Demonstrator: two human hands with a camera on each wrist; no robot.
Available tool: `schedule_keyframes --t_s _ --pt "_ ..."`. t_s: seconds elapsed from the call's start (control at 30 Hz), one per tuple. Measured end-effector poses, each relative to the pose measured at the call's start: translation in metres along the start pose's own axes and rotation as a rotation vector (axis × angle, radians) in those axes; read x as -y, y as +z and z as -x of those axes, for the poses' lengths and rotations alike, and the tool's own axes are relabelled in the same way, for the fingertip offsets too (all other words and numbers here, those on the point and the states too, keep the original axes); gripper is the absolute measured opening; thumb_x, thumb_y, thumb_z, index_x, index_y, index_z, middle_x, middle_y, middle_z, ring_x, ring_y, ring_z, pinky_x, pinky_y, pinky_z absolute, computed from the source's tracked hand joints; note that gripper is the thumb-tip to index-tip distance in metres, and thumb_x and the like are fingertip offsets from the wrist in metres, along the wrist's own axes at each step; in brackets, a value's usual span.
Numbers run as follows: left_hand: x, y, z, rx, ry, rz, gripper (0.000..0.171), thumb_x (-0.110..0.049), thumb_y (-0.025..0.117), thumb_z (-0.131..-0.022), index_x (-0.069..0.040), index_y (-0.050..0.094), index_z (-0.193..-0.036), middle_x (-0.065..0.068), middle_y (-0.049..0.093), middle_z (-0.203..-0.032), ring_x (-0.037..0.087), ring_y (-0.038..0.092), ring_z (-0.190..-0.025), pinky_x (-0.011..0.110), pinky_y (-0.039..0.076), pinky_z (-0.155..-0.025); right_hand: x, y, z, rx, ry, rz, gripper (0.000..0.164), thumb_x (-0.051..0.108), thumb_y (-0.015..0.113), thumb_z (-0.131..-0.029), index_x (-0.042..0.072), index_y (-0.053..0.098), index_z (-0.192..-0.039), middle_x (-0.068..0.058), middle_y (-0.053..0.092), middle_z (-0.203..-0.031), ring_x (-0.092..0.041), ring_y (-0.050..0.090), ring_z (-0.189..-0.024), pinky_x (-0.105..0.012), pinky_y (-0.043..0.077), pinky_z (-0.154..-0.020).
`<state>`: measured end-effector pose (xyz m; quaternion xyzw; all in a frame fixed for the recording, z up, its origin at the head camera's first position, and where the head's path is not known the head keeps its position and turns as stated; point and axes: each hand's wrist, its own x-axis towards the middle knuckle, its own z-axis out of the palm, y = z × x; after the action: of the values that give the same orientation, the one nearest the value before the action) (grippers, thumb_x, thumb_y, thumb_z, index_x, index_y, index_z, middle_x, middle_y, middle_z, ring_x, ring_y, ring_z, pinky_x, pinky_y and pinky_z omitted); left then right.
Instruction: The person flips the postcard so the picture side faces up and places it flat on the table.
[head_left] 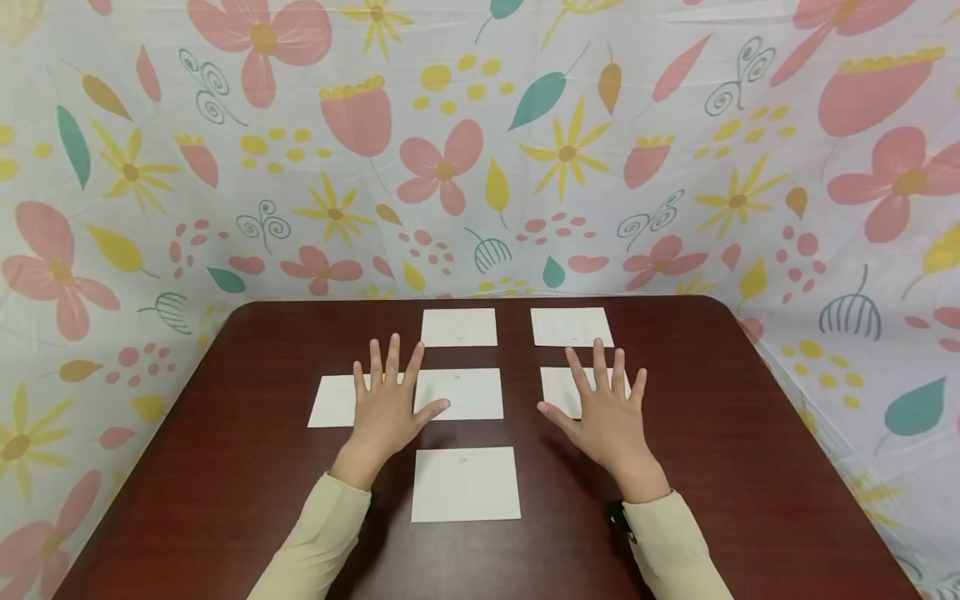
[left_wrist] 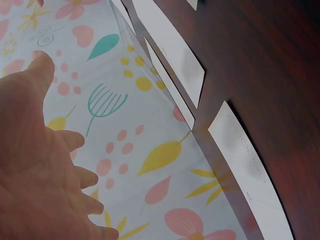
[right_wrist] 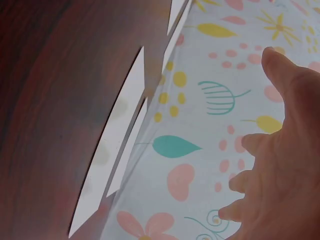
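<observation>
My left hand (head_left: 384,412) is held palm down with fingers spread, over the left white card (head_left: 330,402) and the edge of the middle card (head_left: 468,394). My right hand (head_left: 609,417) also has its fingers spread and overlaps the right card (head_left: 558,387) in the head view. Neither hand holds anything. Between the forearms, nearer to me, lies a front card (head_left: 465,492). Small faint marks show on several cards. In the left wrist view, a card (left_wrist: 245,170) carries a row of pencilled loops. The right wrist view shows cards (right_wrist: 112,135) beyond the spread right hand (right_wrist: 285,150).
Two more white cards, a back left one (head_left: 459,327) and a back right one (head_left: 572,325), lie near the far edge of the dark wooden table (head_left: 750,467). A white curtain (head_left: 480,125) with flowers and leaves hangs behind and beside the table.
</observation>
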<state>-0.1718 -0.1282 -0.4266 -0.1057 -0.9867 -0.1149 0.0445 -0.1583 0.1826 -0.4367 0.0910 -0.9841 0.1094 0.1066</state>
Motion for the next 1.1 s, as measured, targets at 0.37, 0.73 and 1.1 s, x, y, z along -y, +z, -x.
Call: schedule_keyframes --t_s 0.37,0.73,1.1 --pt "-0.001 -0.004 0.007 -0.098 0.061 0.015 0.091 -0.067 0.052 -0.087 -0.023 0.011 -0.156 0.011 -0.005 -0.161 0.036 -0.013 -0.145 0.058 -0.002 -0.113 0.004 -0.005 0.004 -0.024 -0.001 -0.027 0.093 0.069 0.053 -0.084 0.019 0.021 -0.155 -0.021 0.007 -0.159 -0.047 0.002 -0.143 -0.070 0.000 -0.107" --pt "-0.002 -0.010 0.018 -0.201 0.129 0.041 0.088 -0.064 0.056 -0.087 -0.023 0.019 -0.155 0.014 0.017 -0.159 0.036 -0.001 -0.146 0.055 0.001 -0.115 0.010 -0.012 0.008 -0.083 -0.041 -0.100 0.092 0.063 0.059 -0.084 0.018 0.020 -0.155 -0.020 0.011 -0.159 -0.046 0.008 -0.143 -0.066 0.004 -0.109" --pt "-0.011 -0.026 0.040 -0.284 0.201 0.213 0.073 -0.054 0.057 -0.091 -0.015 0.037 -0.149 0.014 0.030 -0.153 0.035 0.015 -0.145 0.056 0.016 -0.113 0.024 -0.019 0.014 -0.091 -0.112 -0.282 0.087 0.050 0.063 -0.089 0.014 0.020 -0.155 -0.020 0.020 -0.157 -0.043 0.016 -0.143 -0.064 0.013 -0.110"
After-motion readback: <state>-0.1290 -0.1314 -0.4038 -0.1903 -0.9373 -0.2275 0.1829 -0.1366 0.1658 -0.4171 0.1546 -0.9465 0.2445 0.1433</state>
